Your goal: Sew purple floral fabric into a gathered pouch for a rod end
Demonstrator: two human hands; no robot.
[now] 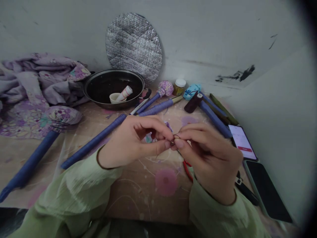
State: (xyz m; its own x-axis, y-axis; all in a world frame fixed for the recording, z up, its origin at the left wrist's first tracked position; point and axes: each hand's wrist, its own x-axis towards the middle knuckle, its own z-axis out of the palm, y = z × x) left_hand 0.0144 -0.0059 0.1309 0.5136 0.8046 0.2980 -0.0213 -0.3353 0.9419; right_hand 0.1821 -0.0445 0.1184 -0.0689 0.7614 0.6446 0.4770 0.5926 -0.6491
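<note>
My left hand (138, 138) and my right hand (208, 152) meet over the middle of the table. Between their fingertips is a small, thin, dark loop (176, 136); whether it is thread or wire I cannot make out. Both hands are closed in a pinch, thumb against forefinger, with the tips almost touching. Behind the left fingers lies a scrap of patterned cloth (148, 138), mostly hidden. A tool with a red handle (187, 171) lies partly under my right wrist.
Blue-wrapped sticks (94, 142) lie about the table (131, 198). Further back are a black pan (99, 99) holding a small cup (114, 98), a dark thread spool (192, 104) and a lidded jar (179, 87). Purple cloth (37, 82) is heaped left; two phones (267, 190) lie right.
</note>
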